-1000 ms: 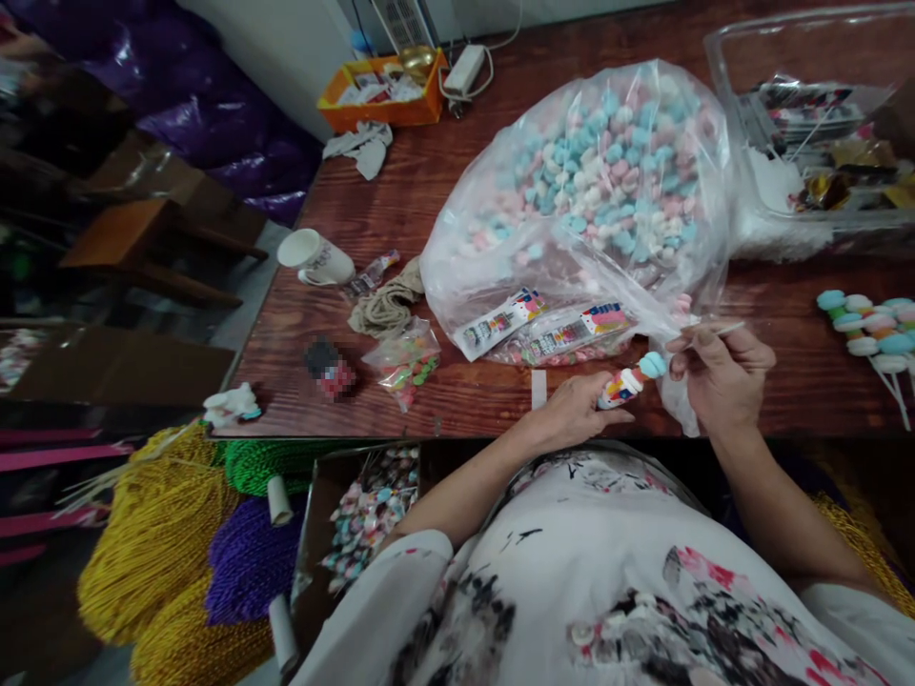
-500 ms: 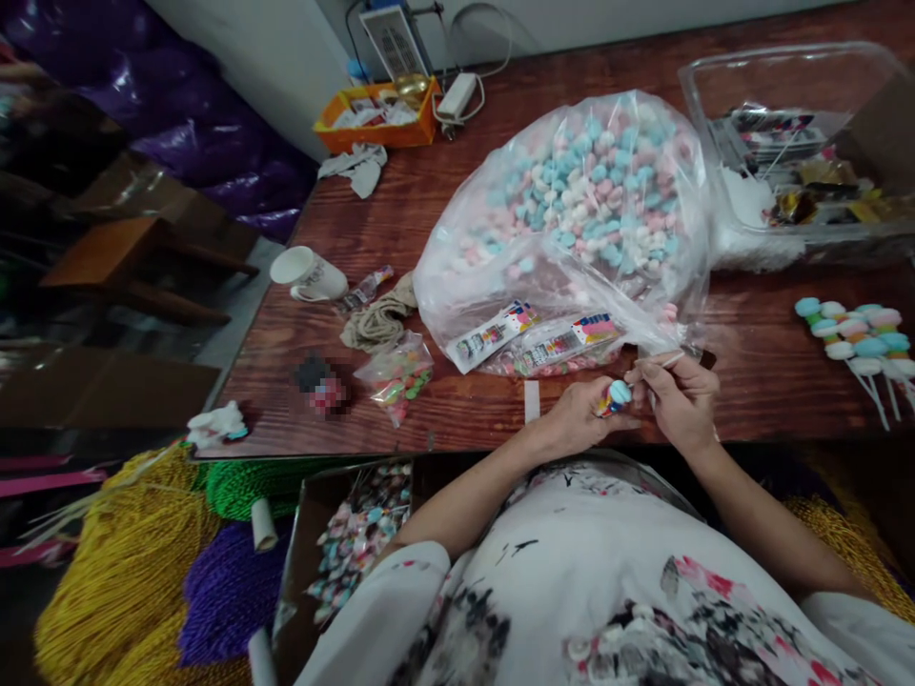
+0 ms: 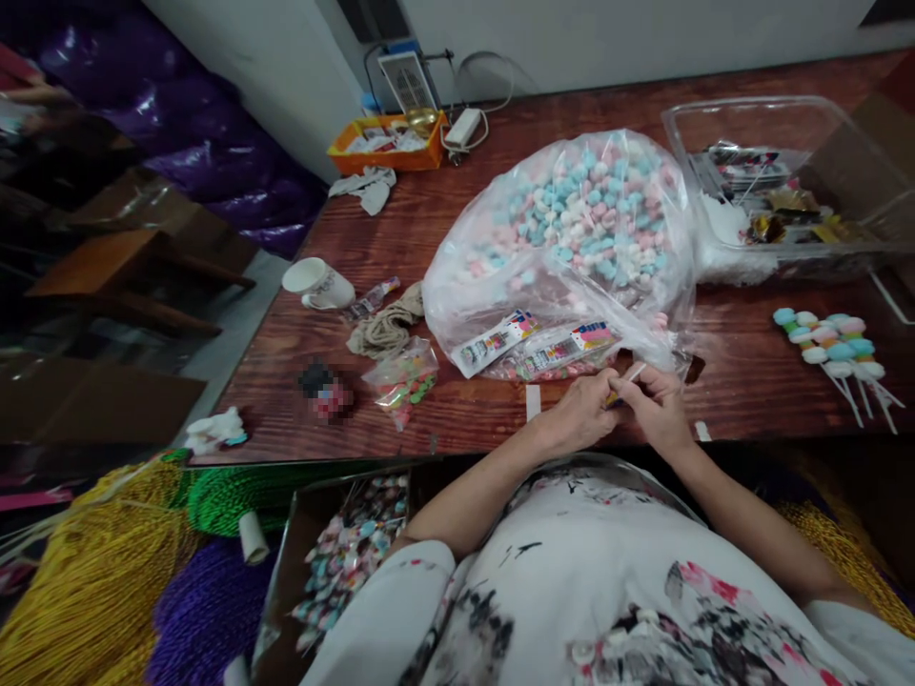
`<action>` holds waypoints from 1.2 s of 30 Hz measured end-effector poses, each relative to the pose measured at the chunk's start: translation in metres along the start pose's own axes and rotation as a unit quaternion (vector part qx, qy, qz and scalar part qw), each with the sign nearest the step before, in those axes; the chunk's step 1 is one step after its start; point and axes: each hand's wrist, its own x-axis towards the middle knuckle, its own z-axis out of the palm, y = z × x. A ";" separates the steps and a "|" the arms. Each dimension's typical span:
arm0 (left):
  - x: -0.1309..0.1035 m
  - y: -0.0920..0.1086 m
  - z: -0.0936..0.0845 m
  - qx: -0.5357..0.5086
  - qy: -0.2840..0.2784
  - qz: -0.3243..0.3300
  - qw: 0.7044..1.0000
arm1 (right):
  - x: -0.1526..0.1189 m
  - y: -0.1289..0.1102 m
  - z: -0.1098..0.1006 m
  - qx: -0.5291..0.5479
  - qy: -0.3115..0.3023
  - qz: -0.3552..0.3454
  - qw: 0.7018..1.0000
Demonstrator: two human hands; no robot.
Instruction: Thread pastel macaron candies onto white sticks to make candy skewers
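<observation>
My left hand (image 3: 582,412) is closed in front of the bag, near the table's front edge. A little of a colourful wrapper (image 3: 613,398) shows at its fingertips; whatever else it grips is hidden. Touching it, my right hand (image 3: 659,408) pinches a thin white strip (image 3: 634,372) between thumb and fingers. Just behind both hands lies a large clear bag (image 3: 493,286) full of pink, white and blue marshmallows. Two printed packets, a nearer one (image 3: 568,353) and another (image 3: 493,345), rest against its front. Marshmallow skewers (image 3: 833,338) on white sticks lie to the right.
A clear plastic tub (image 3: 779,105) holds packets at the back right. Leftward are a mug (image 3: 318,284), a cloth (image 3: 390,322), a small candy bag (image 3: 404,376) and an orange tray (image 3: 343,162). White paper bits (image 3: 702,432) lie near the edge. Below stands a box of wrapped skewers (image 3: 286,572).
My hands have drawn together, and the blue marshmallow that showed at my left fingertips is now hidden. A small white piece now shows beside my right wrist. The view has shifted slightly.
</observation>
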 end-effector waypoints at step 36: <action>0.024 -0.003 0.020 -0.262 0.173 -0.001 0.950 | -0.011 0.030 -0.020 0.043 0.089 -0.011 0.995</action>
